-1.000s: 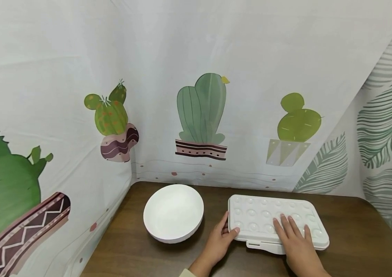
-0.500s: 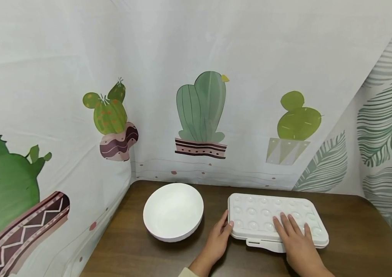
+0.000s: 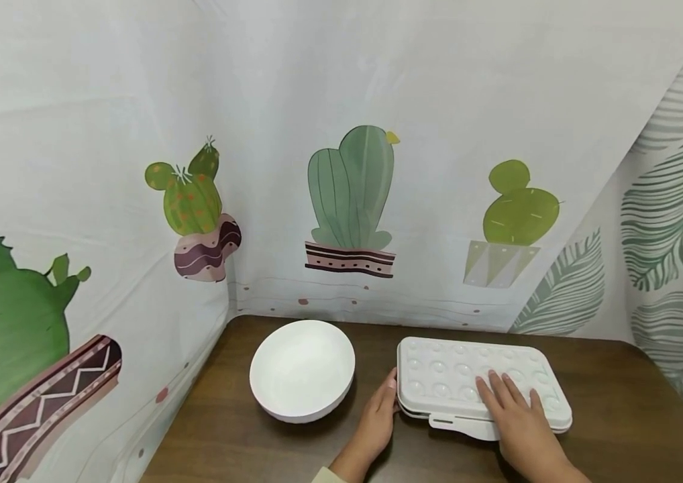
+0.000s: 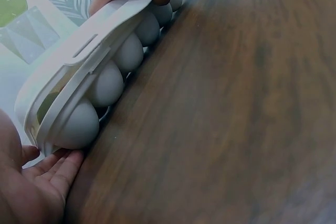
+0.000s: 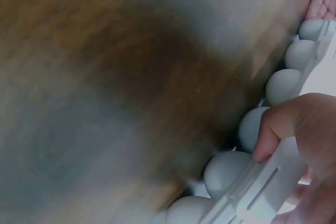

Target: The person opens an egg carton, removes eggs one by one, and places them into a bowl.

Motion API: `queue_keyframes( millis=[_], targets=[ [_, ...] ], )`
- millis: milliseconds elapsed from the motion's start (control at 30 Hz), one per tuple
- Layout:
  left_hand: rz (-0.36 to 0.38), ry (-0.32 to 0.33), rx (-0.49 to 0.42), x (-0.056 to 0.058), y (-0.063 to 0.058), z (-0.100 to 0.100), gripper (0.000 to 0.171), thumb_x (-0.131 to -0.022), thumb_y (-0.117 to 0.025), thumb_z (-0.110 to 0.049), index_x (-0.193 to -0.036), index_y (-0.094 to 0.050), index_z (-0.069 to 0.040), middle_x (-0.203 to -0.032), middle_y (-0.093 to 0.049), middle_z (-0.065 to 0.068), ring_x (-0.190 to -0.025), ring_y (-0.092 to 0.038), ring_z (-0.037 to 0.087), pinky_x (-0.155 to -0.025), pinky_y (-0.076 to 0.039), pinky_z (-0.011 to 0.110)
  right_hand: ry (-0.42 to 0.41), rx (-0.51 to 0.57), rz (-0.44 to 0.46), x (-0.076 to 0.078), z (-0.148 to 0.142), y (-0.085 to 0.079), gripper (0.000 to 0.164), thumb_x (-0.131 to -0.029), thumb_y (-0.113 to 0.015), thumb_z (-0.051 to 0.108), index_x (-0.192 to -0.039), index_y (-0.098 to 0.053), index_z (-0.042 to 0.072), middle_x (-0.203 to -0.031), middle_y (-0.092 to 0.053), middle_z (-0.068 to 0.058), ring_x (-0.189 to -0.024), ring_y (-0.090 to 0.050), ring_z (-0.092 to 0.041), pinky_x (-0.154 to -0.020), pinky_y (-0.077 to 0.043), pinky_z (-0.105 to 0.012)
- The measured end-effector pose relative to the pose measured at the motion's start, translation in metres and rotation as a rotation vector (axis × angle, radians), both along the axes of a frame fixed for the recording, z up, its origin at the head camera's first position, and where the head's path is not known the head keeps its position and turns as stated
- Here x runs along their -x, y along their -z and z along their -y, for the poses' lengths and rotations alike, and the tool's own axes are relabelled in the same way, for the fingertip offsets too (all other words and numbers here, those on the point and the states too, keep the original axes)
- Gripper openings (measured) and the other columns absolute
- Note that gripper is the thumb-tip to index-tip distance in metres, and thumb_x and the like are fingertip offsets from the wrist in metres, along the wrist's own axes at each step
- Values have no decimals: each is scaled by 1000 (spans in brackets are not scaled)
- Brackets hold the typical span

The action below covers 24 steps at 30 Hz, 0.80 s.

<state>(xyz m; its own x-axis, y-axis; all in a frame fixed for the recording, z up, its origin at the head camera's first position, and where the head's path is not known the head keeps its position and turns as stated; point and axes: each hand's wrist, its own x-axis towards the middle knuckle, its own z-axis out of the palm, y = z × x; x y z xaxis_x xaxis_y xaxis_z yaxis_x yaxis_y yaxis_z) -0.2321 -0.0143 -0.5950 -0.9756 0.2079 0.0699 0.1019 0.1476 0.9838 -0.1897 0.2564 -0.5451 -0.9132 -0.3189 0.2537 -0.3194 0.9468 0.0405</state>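
The thumb of the left hand (image 3: pixel 380 417) has slid off the top of the white lidded box (image 3: pixel 453 377) since the earlier frame, I see on my feed. That hand's fingers lie nearly straight, touching the box at its eight o'clock. At five o'clock, the right hand (image 3: pixel 519 424) grips it, fingers spread on top, thumb hooked over the front rim. The box sits on the brown table (image 3: pixel 625 416), the white bowl (image 3: pixel 302 369) apart at nine o'clock.

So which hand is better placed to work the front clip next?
Probably the right hand: its thumb lies at the clip, while the left hand is at the left end of the box.
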Motion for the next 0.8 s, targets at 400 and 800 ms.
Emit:
queue_keyframes(
  millis=[400, 800],
  targets=[
    [-24, -27, 13, -1, 2, 1, 52, -111, -31, -34, -156, -37, -8, -156, -44, 20, -136, -51, 31, -101, -54, 35, -38, -5, 15, -2, -2, -9, 87, -64, -82, -4, -144, -49, 5, -148, -51, -24, -132, -53, -45, -90, -44, -75],
    [1, -33, 24, -1, 2, 0, 52, -111, -32, -37, -157, -36, -12, -157, -43, 19, -136, -52, 30, -101, -54, 34, -45, -21, 39, -3, -3, -11, 84, -67, -80, -4, -145, -48, 4, -150, -47, -25, -135, -49, -47, -92, -43, -76]
  ],
)
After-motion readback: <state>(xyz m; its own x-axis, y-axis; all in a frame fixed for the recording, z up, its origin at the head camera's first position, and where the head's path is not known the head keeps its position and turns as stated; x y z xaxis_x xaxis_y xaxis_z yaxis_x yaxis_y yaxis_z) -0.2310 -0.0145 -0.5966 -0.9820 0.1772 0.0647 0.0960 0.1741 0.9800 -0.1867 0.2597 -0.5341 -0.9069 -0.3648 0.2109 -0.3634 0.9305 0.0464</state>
